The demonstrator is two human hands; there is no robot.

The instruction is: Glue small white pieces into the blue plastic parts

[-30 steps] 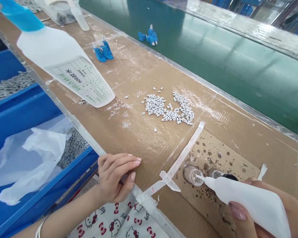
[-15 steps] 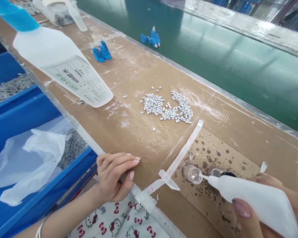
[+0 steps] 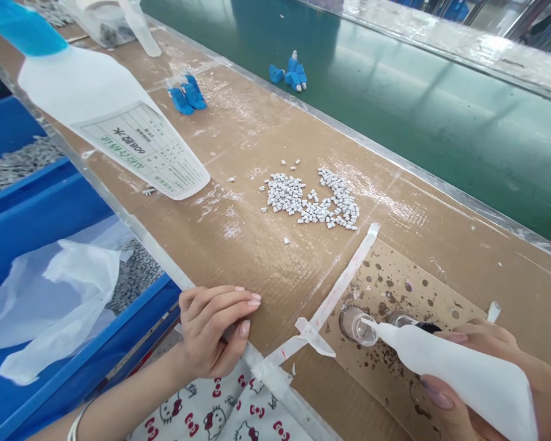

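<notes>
Two hands, one squeeze bottle over a small cup

My right hand [image 3: 482, 373] is gripping a white squeeze bottle [image 3: 454, 376], fingers wrapped tight, its nozzle still dipping into the clear cup [image 3: 354, 323]; only the view is drifting. My left hand [image 3: 215, 327] is resting loosely curled, holding nothing, on the cardboard's edge [image 3: 239, 257].

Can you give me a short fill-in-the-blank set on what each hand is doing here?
1. The right hand holds a white squeeze bottle whose nozzle points into a small clear ____.
2. The left hand rests on the near edge of the ____-covered bench.
3. The pile of small white parts lies beside the ____ conveyor belt.

Missing words: cup; cardboard; green
</notes>
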